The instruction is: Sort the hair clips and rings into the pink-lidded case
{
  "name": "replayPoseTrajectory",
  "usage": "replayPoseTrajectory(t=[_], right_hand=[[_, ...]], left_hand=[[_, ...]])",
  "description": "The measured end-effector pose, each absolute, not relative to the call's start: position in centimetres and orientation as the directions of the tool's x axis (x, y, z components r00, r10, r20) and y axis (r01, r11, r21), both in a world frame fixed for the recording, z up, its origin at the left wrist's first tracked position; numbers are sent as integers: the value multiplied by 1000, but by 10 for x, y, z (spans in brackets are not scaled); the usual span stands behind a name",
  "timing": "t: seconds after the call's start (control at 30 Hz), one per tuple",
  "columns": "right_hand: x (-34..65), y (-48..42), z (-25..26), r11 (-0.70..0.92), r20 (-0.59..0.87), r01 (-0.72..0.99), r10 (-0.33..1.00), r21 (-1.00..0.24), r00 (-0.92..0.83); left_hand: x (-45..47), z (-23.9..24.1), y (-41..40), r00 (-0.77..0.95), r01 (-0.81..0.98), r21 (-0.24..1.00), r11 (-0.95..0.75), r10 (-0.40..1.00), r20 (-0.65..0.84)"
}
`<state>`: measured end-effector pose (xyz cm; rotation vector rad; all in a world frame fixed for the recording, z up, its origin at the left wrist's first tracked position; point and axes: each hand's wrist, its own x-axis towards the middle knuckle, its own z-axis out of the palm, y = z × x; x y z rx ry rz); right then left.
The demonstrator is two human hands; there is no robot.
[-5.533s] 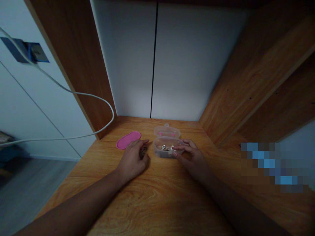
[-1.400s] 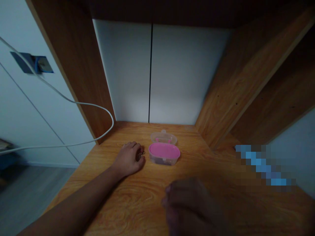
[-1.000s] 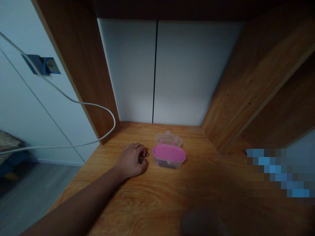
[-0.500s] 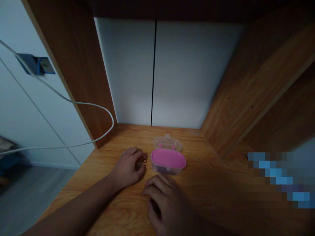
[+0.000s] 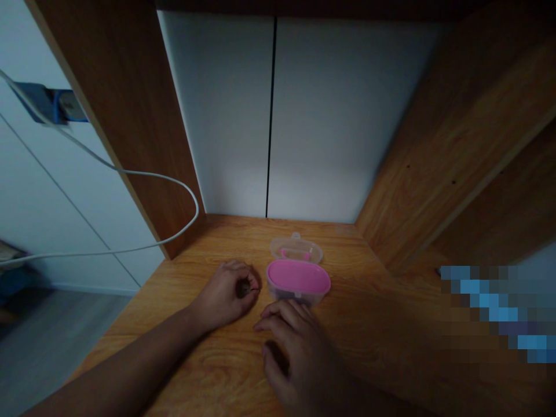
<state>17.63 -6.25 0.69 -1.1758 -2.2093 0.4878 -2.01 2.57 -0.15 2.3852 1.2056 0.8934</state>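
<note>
My left hand rests on the wooden surface, thumb and fingertips brought together in a pinch. Something small and dark shows at the fingertips and inside the curl, too little to name. Just right of it sits an oval plastic case, its clear body topped by a flat pink inner lid. The clear outer lid lies tipped back behind it. My right hand is in front of the case with loosely bent fingers, thumb apart, nothing visible in it. Its fingertips come close to the case's front; contact is unclear.
A wooden side panel stands on the left and another on the right. White panels close the back. A white cable loops in from the left, near a wall socket.
A small ring that showed beside my left fingertips is no longer clearly seen; those fingers have closed where it was. My right hand is slightly nearer the case. The view has shifted a little.
</note>
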Motion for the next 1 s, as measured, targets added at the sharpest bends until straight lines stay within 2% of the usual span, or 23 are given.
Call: replayPoseTrajectory(t=[0.2, 0.4, 0.47, 0.7, 0.83, 1.0], right_hand=[[176, -61, 9, 602, 440, 513, 798, -612, -411], [179, -59, 7, 630, 610, 447, 764, -635, -210], [180, -58, 7, 638, 637, 433, 752, -636, -172], [184, -52, 4, 622, 620, 319, 775, -715, -120], [185, -48, 3, 576, 576, 280, 812, -768, -91], [183, -49, 5, 602, 598, 236, 796, -763, -96]], left_hand=[[-17, 7, 21, 414, 521, 562, -643, 766, 492], [-9, 19, -3, 319, 172, 500, -849, 528, 787], [-2, 20, -14, 289, 97, 521, -848, 525, 801], [14, 15, -28, 205, -26, 689, -725, 670, 713], [10, 13, -26, 206, 10, 680, -733, 667, 716], [8, 14, -24, 214, 69, 631, -773, 629, 747]])
